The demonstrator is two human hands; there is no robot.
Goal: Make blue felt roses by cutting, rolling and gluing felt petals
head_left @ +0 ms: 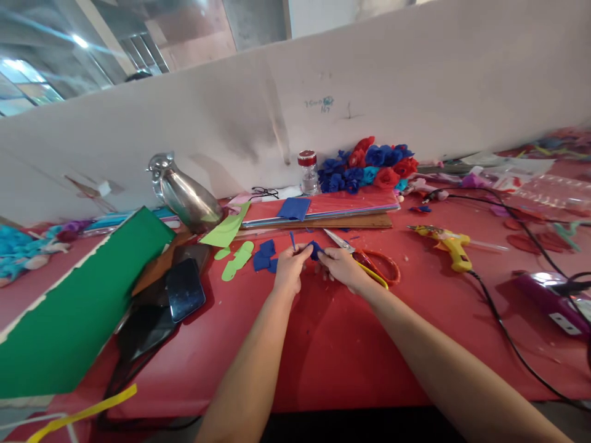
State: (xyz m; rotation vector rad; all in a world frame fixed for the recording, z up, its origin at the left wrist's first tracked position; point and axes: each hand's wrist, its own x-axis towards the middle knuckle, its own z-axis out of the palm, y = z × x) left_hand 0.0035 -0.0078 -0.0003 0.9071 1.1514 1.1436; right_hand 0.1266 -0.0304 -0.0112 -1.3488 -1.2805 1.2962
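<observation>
Both hands meet over the red table around a small dark blue crepe paper piece [314, 250]. My left hand [292, 266] pinches its left side, and a thin blue strip [292, 239] sticks up by these fingers. On the right side, my right hand [340, 266] grips the same piece with closed fingertips. Cut blue paper pieces [264, 255] lie just left of my left hand, with light green paper cutouts [237, 259] beyond them. Scissors [376, 264] with red and yellow handles rest beside my right hand, partly covered by it.
Behind the hands lie a paper stack [323, 212], a red-lidded jar [308, 172] and red and blue paper flowers [369, 166]. A yellow glue gun [455, 249] with a cord lies right. At left are a metal flask [187, 194], a phone [185, 290] and a green board [78, 314].
</observation>
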